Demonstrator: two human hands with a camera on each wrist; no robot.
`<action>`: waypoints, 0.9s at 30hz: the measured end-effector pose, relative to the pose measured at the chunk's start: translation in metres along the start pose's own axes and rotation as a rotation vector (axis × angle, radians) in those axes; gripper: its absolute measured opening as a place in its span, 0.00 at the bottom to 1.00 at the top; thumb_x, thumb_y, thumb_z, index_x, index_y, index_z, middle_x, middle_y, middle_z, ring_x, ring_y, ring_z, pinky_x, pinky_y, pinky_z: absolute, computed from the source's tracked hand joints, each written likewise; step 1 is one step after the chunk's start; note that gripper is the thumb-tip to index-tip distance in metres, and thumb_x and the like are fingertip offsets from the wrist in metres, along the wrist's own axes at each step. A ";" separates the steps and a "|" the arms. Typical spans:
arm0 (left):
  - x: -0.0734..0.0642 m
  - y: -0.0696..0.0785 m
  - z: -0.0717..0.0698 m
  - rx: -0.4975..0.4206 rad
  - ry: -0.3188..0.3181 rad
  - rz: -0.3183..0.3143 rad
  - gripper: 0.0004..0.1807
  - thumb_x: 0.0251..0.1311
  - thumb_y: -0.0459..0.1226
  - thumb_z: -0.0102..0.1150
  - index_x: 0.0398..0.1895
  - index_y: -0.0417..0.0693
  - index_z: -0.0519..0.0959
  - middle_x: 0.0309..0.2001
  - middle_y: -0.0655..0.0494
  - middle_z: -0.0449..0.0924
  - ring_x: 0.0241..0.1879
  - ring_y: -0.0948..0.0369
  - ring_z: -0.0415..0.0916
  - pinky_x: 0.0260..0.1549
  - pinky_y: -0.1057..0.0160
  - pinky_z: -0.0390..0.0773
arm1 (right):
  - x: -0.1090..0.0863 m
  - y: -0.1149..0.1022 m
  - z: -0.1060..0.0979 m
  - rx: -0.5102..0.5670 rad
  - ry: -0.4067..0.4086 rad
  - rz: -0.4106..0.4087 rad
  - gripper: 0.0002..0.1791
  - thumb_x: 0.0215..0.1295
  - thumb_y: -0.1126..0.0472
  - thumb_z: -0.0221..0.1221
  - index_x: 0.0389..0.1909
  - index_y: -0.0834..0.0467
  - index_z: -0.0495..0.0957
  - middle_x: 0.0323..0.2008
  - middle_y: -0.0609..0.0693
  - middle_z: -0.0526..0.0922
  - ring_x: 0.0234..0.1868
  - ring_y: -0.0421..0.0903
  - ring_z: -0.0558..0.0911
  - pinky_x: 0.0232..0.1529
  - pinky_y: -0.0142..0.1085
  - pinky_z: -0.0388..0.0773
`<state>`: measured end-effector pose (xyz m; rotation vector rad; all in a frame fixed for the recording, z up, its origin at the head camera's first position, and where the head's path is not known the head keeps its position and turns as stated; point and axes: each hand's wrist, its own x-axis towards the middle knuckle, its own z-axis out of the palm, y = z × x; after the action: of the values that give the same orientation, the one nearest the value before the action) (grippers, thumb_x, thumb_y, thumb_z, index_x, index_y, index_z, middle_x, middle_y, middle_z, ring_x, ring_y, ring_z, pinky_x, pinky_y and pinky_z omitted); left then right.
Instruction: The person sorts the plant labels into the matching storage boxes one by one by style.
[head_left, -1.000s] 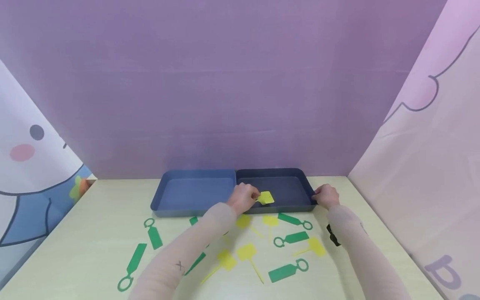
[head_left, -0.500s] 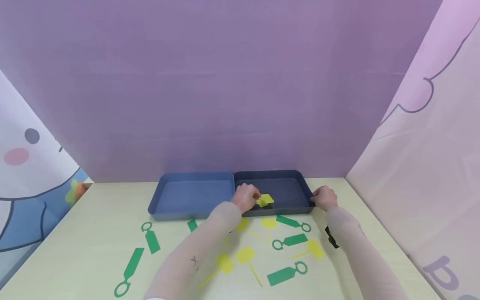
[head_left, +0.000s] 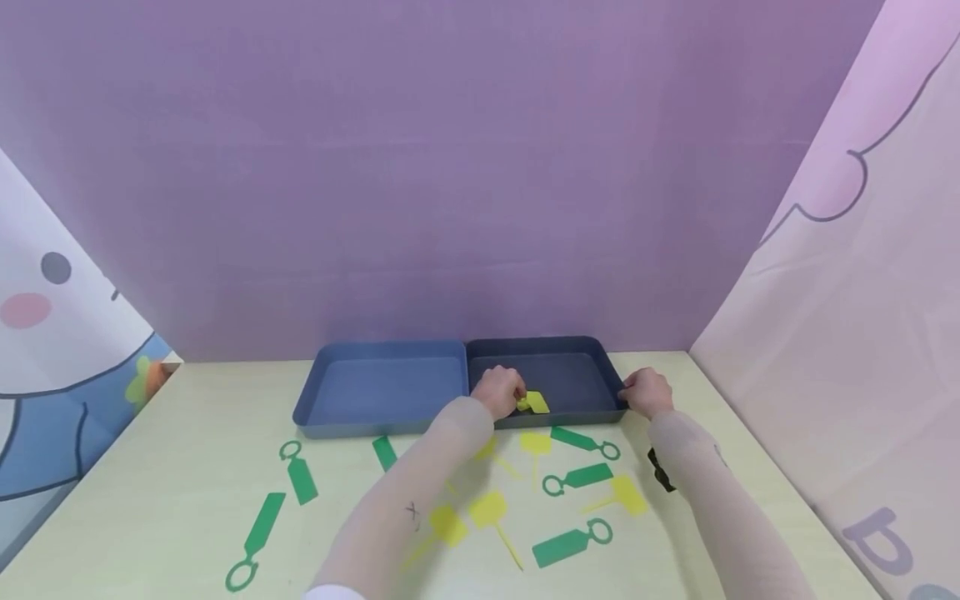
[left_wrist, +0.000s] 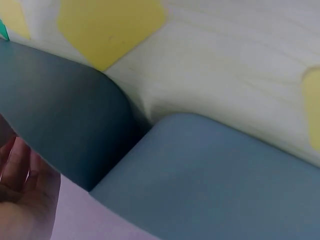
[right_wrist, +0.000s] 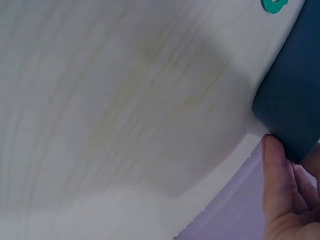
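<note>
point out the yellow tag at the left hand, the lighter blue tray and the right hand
yellow tag (head_left: 537, 403): head view, its flat panel
lighter blue tray (head_left: 382, 387): head view, bare inside floor
right hand (head_left: 649, 392): head view, back of hand

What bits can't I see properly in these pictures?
Head view: the left hand hides part of the yellow tag it holds in the dark tray.
Head view: the left sleeve covers the lower end of a green tag.
Head view: the black thing beside the right sleeve is too small to name.
Left wrist view: the dark tray's wall partly hides the left hand.
Right wrist view: the top edge cuts off a green ring.
</note>
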<state>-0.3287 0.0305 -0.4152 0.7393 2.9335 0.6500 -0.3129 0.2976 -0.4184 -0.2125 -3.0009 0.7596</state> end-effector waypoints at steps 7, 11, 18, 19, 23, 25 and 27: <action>0.000 0.006 -0.001 0.012 -0.053 0.018 0.13 0.54 0.25 0.58 0.38 0.49 0.85 0.38 0.57 0.84 0.37 0.61 0.80 0.40 0.68 0.80 | -0.001 -0.001 -0.001 -0.004 0.005 0.008 0.15 0.55 0.65 0.60 0.41 0.71 0.78 0.42 0.67 0.80 0.43 0.62 0.78 0.47 0.53 0.72; 0.002 0.006 0.001 0.035 -0.062 0.026 0.12 0.55 0.27 0.58 0.37 0.49 0.85 0.38 0.57 0.84 0.38 0.61 0.80 0.41 0.67 0.79 | -0.001 -0.003 -0.002 -0.003 0.003 0.010 0.15 0.55 0.65 0.60 0.41 0.71 0.78 0.42 0.66 0.80 0.43 0.62 0.78 0.48 0.53 0.72; 0.008 0.000 0.009 -0.052 -0.083 -0.028 0.14 0.54 0.24 0.56 0.37 0.49 0.85 0.38 0.57 0.83 0.39 0.59 0.79 0.42 0.64 0.79 | 0.002 0.001 0.002 0.009 0.004 0.024 0.15 0.55 0.65 0.60 0.41 0.70 0.79 0.42 0.66 0.81 0.42 0.61 0.78 0.47 0.52 0.72; 0.009 -0.001 0.010 -0.066 -0.083 -0.037 0.15 0.53 0.23 0.56 0.37 0.49 0.85 0.38 0.56 0.83 0.39 0.59 0.79 0.42 0.64 0.80 | 0.002 0.001 0.002 0.009 0.005 0.025 0.14 0.55 0.65 0.60 0.40 0.70 0.79 0.41 0.66 0.81 0.42 0.61 0.78 0.46 0.52 0.73; 0.010 -0.002 0.014 -0.078 -0.073 -0.050 0.15 0.52 0.23 0.56 0.36 0.49 0.85 0.37 0.57 0.83 0.39 0.59 0.78 0.42 0.63 0.79 | 0.002 0.001 0.002 0.006 0.003 0.025 0.15 0.55 0.64 0.60 0.41 0.70 0.79 0.41 0.65 0.81 0.42 0.61 0.78 0.47 0.52 0.72; 0.010 -0.002 0.015 -0.074 -0.068 -0.049 0.16 0.52 0.23 0.56 0.36 0.50 0.85 0.37 0.57 0.83 0.39 0.59 0.78 0.43 0.63 0.79 | 0.002 0.000 0.001 0.006 0.000 0.024 0.15 0.55 0.64 0.60 0.42 0.70 0.78 0.42 0.66 0.81 0.43 0.61 0.78 0.47 0.52 0.72; 0.010 -0.002 0.015 -0.072 -0.063 -0.046 0.16 0.52 0.23 0.56 0.36 0.50 0.86 0.37 0.57 0.83 0.39 0.59 0.79 0.43 0.63 0.79 | 0.003 0.000 0.001 0.003 -0.002 0.022 0.15 0.56 0.64 0.59 0.42 0.71 0.78 0.42 0.66 0.80 0.43 0.61 0.78 0.48 0.52 0.72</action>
<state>-0.3368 0.0391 -0.4294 0.6709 2.8446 0.7104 -0.3155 0.2978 -0.4191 -0.2457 -3.0035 0.7669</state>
